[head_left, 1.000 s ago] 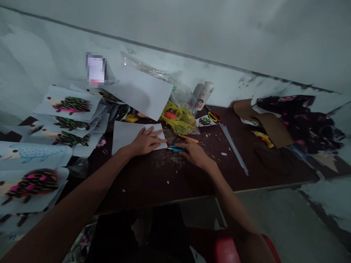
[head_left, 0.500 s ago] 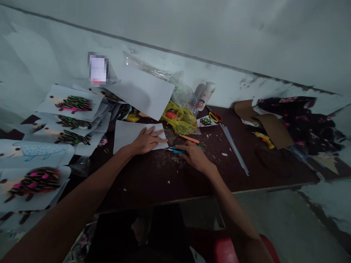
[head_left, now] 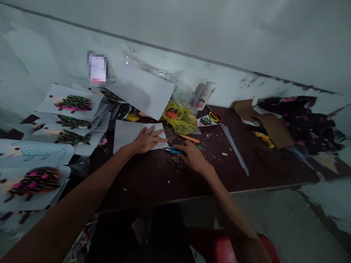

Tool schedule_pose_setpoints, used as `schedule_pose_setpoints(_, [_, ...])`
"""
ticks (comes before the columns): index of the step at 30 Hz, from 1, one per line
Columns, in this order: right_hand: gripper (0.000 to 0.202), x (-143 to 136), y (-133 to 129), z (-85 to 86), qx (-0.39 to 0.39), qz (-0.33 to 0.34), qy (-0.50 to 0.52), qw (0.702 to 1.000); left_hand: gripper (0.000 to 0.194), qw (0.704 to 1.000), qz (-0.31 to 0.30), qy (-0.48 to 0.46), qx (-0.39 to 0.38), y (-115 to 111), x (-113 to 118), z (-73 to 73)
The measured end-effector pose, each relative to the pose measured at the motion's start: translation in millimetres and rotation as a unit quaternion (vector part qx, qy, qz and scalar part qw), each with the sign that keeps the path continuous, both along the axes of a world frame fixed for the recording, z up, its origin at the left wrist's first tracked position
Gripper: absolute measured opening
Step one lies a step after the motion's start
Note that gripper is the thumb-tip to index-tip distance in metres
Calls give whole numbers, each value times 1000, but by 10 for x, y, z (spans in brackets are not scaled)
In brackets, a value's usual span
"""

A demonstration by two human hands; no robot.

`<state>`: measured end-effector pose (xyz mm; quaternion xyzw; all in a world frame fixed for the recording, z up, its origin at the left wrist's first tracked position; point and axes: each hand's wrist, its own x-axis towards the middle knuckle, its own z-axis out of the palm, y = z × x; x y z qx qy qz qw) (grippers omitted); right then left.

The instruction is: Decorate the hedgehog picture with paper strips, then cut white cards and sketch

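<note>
My left hand (head_left: 147, 140) lies flat with fingers spread on a sheet of white paper (head_left: 124, 135), pressing its right part to the table. Close by on the right, my right hand (head_left: 193, 154) is closed around a blue-handled tool (head_left: 175, 149), perhaps small scissors or pliers. Its thin metal tip points left at the paper's right edge; whether it touches the paper I cannot tell. An orange stick (head_left: 189, 138) lies just beyond my right fingers.
Hedgehog pictures (head_left: 74, 103) are stacked at the left. Behind my hands are a large white sheet (head_left: 142, 93), a yellow bag (head_left: 181, 122), scissors (head_left: 213, 117) and a white cup (head_left: 206, 95). Clear glue sticks (head_left: 234, 149), a yellow tool (head_left: 264, 139) and brown cardboard (head_left: 276, 130) lie at right.
My right hand has shifted slightly left with the blue-handled tool, bringing its tip nearer my left fingers. My left hand and the paper have stayed put.
</note>
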<state>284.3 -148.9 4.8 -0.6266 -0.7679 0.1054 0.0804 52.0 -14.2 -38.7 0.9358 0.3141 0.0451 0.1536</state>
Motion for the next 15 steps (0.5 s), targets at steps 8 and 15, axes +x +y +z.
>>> schedule_pose_setpoints(8, [44, -70, -12, 50, -11, 0, -9, 1000, 55, 1000, 1, 9, -9, 5, 5, 6])
schedule_pose_setpoints(15, [44, -164, 23, 62, -15, 3, -8, 1000, 55, 1000, 6, 20, -17, -32, 9, 83])
